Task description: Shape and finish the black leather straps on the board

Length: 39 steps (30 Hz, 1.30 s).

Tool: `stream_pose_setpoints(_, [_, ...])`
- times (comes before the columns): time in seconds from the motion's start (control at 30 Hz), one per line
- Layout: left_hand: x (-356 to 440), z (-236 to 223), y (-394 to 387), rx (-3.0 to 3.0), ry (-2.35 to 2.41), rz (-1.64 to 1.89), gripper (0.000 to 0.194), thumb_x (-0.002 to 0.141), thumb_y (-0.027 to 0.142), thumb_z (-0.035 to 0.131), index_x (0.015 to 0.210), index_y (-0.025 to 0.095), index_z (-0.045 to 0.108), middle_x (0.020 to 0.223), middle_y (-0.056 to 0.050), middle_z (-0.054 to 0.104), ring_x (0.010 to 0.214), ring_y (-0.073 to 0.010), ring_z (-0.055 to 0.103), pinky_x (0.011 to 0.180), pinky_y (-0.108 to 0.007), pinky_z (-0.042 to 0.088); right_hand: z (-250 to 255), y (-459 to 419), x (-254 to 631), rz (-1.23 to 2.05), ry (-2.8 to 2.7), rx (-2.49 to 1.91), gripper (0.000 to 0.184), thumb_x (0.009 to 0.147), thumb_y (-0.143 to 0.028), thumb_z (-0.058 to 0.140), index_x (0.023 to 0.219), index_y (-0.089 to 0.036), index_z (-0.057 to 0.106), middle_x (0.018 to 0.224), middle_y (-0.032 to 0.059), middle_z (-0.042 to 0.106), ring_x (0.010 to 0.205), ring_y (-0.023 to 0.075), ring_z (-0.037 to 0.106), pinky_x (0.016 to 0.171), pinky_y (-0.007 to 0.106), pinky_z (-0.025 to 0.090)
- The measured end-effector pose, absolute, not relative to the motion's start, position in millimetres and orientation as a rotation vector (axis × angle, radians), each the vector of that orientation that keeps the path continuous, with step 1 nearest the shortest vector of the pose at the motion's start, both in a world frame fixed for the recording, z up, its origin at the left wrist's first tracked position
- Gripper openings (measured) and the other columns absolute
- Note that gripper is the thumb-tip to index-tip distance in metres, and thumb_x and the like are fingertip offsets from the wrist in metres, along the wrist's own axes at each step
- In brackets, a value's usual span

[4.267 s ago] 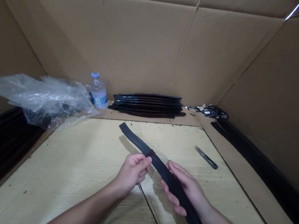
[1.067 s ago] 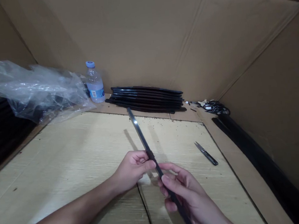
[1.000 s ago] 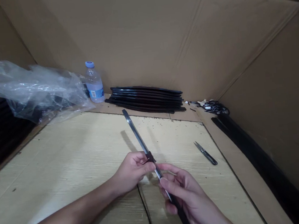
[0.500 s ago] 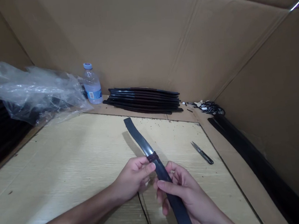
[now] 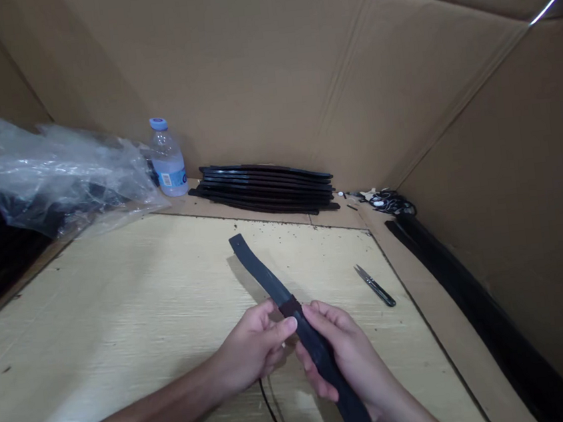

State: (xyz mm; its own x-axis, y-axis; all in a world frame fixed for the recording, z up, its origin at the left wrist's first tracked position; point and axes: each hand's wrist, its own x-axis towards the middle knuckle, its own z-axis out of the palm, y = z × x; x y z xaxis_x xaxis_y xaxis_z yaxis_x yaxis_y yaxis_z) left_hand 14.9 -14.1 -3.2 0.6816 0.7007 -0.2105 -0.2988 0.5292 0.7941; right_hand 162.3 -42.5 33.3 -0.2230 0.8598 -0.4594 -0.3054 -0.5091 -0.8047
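I hold a long flat black strip (image 5: pixel 260 273) over the pale wooden board (image 5: pixel 121 308). Its free end points away from me and to the left. A dark reddish-brown band (image 5: pixel 290 306) is wrapped around the strip near its middle. My left hand (image 5: pixel 255 344) pinches the strip at the band with thumb and fingers. My right hand (image 5: pixel 344 355) grips the strip just below the band, and the strip's near end runs under my right wrist and out of view.
A stack of similar black strips (image 5: pixel 269 189) lies at the back by the cardboard wall. A small water bottle (image 5: pixel 167 159) and a crumpled clear plastic bag (image 5: pixel 51 175) sit back left. Thread snips (image 5: pixel 374 286) lie on the board at right. Long black strips (image 5: pixel 472 305) run along the right wall.
The strip has turned from edge-on, about a second ago, to its flat face up. Both hands have closed in around the band and sit a little lower in view.
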Motion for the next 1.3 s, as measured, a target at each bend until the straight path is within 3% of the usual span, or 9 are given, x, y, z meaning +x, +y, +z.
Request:
stream_pose_setpoints(0.07, [15.3, -4.0, -14.8, 0.79, 0.586, 0.636, 0.029, 0.08, 0.039, 0.06, 0.095, 0.017, 0.049, 0.04, 0.012, 0.031, 0.031, -0.0018, 0.015, 0.031, -0.015, 0.01, 31.1, -40.4, 162.7, 1.84, -0.78, -1.186, 0.037, 0.079, -0.052, 0.054, 0.072, -0.017, 0.045, 0.043, -0.0011, 0.058, 0.023, 0.0084, 0.045, 0.02, 0.012, 0.026])
stream_pose_setpoints(0.23, [15.4, -4.9, -15.4, 0.786, 0.583, 0.644, 0.025, 0.08, 0.037, 0.061, 0.085, 0.015, 0.049, 0.04, 0.012, 0.033, 0.032, -0.0019, 0.015, 0.031, -0.015, 0.012, 28.1, -38.6, 164.7, 1.85, -0.858, -1.19, 0.039, 0.081, -0.053, 0.051, 0.071, -0.016, 0.048, 0.042, -0.002, 0.056, 0.023, 0.0088, 0.046, 0.02, 0.012, 0.026])
stream_pose_setpoints(0.43, [15.2, -6.5, -15.2, 0.821, 0.538, 0.657, 0.026, 0.08, 0.036, 0.06, 0.088, 0.013, 0.052, 0.047, 0.007, 0.045, 0.033, -0.0013, 0.021, 0.033, -0.016, 0.012, 31.0, -38.9, 165.9, 1.825, -0.825, -1.185, 0.033, 0.082, -0.047, 0.055, 0.072, -0.016, 0.046, 0.055, 0.0045, 0.066, 0.036, 0.0114, 0.057, 0.031, 0.016, 0.04])
stream_pose_setpoints(0.73, [14.8, -3.0, -16.8, 0.856, 0.573, 0.684, 0.028, 0.078, 0.038, 0.062, 0.086, 0.012, 0.055, 0.046, 0.005, 0.048, 0.033, -0.0014, 0.021, 0.033, -0.017, 0.011, 30.9, -40.9, 165.1, 1.826, -0.906, -1.133, 0.034, 0.088, -0.044, 0.047, 0.069, -0.015, 0.047, 0.048, -0.0019, 0.055, 0.027, 0.0041, 0.042, 0.024, 0.011, 0.022])
stream_pose_setpoints(1.1, [16.4, 5.7, -20.4, 0.854, 0.636, 0.757, 0.026, 0.076, 0.036, 0.065, 0.08, 0.012, 0.055, 0.041, 0.009, 0.04, 0.034, -0.0015, 0.02, 0.036, -0.016, 0.015, 29.7, -42.3, 164.6, 1.847, -0.877, -1.175, 0.034, 0.088, -0.046, 0.046, 0.073, -0.015, 0.049, 0.046, -0.0023, 0.054, 0.026, 0.0059, 0.042, 0.022, 0.012, 0.023])
stream_pose_setpoints(1.3, [13.5, -4.0, -15.0, 0.774, 0.693, 0.826, 0.029, 0.076, 0.035, 0.065, 0.068, 0.017, 0.043, 0.041, 0.01, 0.039, 0.034, -0.0024, 0.02, 0.035, -0.016, 0.015, 36.1, -40.9, 167.4, 1.871, -0.749, -1.012, 0.023, 0.087, -0.031, 0.052, 0.071, -0.014, 0.048, 0.063, 0.0034, 0.062, 0.04, 0.0043, 0.049, 0.035, 0.013, 0.032])
